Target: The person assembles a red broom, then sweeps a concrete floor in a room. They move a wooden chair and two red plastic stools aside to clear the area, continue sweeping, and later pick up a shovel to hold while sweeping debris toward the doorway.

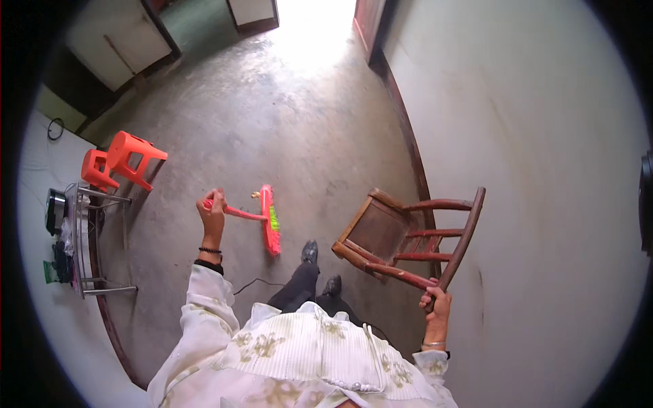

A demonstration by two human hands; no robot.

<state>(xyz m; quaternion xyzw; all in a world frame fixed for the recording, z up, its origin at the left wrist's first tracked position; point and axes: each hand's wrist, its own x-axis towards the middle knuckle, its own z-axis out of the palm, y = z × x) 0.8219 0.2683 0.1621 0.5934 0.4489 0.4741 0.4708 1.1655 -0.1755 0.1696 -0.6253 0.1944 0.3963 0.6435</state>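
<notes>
Bare grey concrete floor [286,122] runs from a bright open doorway at the far end down to where the person stands, with a pale plastered wall [544,136] close on the right side.

Their left hand [213,209] is raised and curled shut around the handle of a pink broom [262,219]; its bristle head hangs low over the floor just ahead of their black shoes [320,268].

Their right hand [435,299] is closed around the top rail of a dark wooden chair [408,238], which is tipped over at a slant beside the wall, its seat facing the person and its back slats toward the wall.

Over at the left edge of the floor, two orange plastic stools [122,162] lie tilted against each other, well apart from the broom.

Just below them stands a metal wire rack [88,238] against the left wall. It holds a dark boxy thing near its upper end and some dark and green clutter lower down; what these items are I cannot tell.

A thin dark cable [255,282] trails across the floor near the person's left sleeve.
</notes>
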